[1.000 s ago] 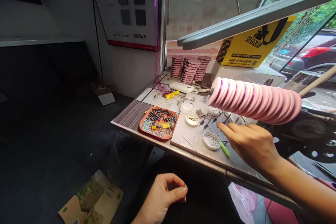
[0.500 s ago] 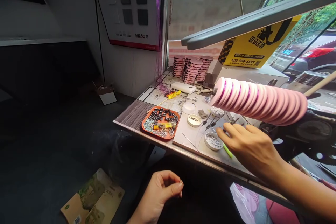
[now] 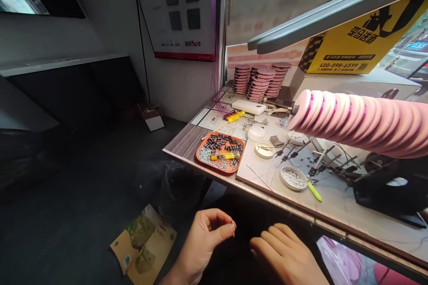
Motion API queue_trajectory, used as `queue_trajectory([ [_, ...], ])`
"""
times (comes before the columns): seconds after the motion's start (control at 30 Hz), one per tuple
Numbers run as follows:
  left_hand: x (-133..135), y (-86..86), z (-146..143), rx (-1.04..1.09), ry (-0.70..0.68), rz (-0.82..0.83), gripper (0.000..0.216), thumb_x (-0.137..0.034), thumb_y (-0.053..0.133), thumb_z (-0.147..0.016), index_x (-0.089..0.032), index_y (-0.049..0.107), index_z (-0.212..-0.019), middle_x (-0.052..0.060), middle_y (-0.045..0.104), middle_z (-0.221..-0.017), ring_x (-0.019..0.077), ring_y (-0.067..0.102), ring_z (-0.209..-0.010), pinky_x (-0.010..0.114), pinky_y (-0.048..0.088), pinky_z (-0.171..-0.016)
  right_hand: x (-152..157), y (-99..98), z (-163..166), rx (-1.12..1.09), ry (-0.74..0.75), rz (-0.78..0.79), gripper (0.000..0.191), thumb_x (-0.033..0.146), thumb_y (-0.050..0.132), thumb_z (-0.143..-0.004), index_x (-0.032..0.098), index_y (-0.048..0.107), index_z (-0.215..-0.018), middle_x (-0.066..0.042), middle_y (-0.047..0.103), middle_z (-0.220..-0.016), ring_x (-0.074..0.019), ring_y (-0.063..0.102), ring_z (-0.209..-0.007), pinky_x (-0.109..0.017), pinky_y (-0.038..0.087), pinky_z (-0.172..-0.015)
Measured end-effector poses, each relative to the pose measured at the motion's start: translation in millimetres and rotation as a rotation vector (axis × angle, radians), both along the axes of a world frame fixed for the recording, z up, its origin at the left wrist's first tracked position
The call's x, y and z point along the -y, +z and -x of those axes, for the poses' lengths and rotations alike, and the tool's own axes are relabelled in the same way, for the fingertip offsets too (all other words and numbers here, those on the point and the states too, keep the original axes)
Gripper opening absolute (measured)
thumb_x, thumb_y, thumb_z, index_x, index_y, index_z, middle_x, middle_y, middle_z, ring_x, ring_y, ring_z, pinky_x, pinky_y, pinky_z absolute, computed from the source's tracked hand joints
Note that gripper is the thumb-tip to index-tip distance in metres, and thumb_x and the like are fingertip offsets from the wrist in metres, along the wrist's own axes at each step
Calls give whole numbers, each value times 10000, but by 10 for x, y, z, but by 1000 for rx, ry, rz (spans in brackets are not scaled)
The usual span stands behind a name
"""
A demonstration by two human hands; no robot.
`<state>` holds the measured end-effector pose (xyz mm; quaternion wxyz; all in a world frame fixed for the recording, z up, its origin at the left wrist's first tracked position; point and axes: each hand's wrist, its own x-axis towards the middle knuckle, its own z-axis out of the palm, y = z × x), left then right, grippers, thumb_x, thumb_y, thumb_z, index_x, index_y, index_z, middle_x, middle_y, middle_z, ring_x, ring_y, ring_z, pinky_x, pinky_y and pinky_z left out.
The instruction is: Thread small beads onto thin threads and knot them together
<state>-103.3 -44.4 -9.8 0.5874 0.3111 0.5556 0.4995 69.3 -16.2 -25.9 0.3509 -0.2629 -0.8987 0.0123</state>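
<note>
My left hand is closed in a pinch, thumb against forefinger, low in front of the table edge. Something tiny seems to sit at the fingertips, too small to name. Just to its right is my right hand, back turned up and fingers curled under. Whatever it holds, if anything, is hidden. The two hands are apart. On the table beyond them stand a round white dish of small pale pieces and a yellow-green handled tool. A thin white stick lies to the left of the dish.
An orange tray holds black and silvery small parts and a yellow tube. A roller of pink discs juts over the table's right side. Stacked pink discs stand behind, under a grey lamp arm. Booklets lie on the floor.
My right hand has come back from the tools on the table to beside my left hand, its fingers curled. My left hand keeps its pinch. The view has swung a little left.
</note>
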Motion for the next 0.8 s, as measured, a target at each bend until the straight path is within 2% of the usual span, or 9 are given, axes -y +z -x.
queue_trajectory([
  [0.17,58,35,-28,-24,9,12,146,-274,767,-595,-152,687,-595,-8,635,-569,120,540,-597,211,419,-618,49,-45,88,-62,-18,157,368,177,284,-970,186,548,-715,10,549,-552,-133,480,-483,-244,354,-508],
  [0.3,72,4,-59,-51,55,10,139,-270,780,-572,-167,692,-602,-5,658,-621,137,562,-650,216,437,-649,92,-39,29,-106,3,329,232,147,345,-939,196,544,-830,10,584,-629,-133,536,-549,-228,421,-534],
  [0.4,80,-6,-83,-93,19,-43,119,-264,763,-600,-166,696,-603,4,666,-629,146,571,-662,222,441,-668,111,-65,-31,-148,7,423,175,136,385,-918,209,539,-881,11,594,-671,-131,554,-586,-214,451,-542],
  [0.57,80,3,-97,-212,-55,-148,118,-263,726,-654,-155,705,-611,25,671,-632,153,573,-645,230,431,-645,121,-107,-73,-168,-6,459,158,144,410,-908,215,550,-890,7,594,-679,-133,559,-593,-213,469,-541],
  [0.7,86,-31,-119,-324,-55,-214,137,-266,702,-680,-146,684,-616,27,655,-632,155,566,-638,235,425,-631,123,-98,-51,-186,-6,489,131,165,453,-901,221,570,-881,7,594,-681,-140,560,-605,-225,466,-553],
  [0.8,100,-83,-151,-385,-60,-226,180,-304,683,-703,-143,670,-622,22,640,-617,152,558,-629,236,423,-630,139,-92,-12,-279,-24,505,108,185,497,-890,234,592,-908,7,582,-687,-146,557,-635,-225,461,-571],
])
